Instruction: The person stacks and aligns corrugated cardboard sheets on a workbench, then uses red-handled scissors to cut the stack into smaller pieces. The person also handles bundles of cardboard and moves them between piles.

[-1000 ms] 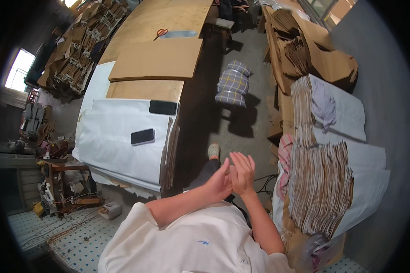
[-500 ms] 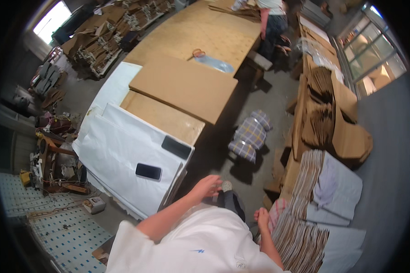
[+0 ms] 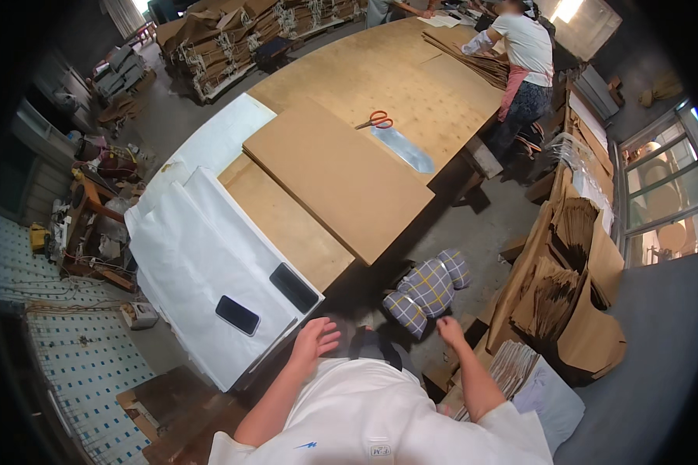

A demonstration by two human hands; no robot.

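My left hand (image 3: 314, 341) hangs just off the near corner of the white-covered table end, fingers spread and holding nothing. Close by on the white sheets (image 3: 186, 256) lie a dark phone (image 3: 237, 315) and a second dark, flat, phone-like thing (image 3: 295, 287). My right hand (image 3: 450, 332) is loosely curled, with nothing visible in it. It appears near the edge of a stool with a plaid padded seat (image 3: 425, 291); whether it touches the pad I cannot tell. A stack of brown cardboard sheets (image 3: 337, 174) lies across the table beyond.
Orange-handled scissors (image 3: 377, 119) and a grey-blue strip (image 3: 403, 147) lie on the wooden table (image 3: 326, 70). A person (image 3: 523, 58) leans over its far right side. Bundled cardboard (image 3: 554, 302) lines the right; a cluttered wooden frame (image 3: 93, 221) stands left.
My view has swung, bringing the far person fully into sight. My right hand has moved forward, up beside the plaid stool. My left hand stays open by the table corner.
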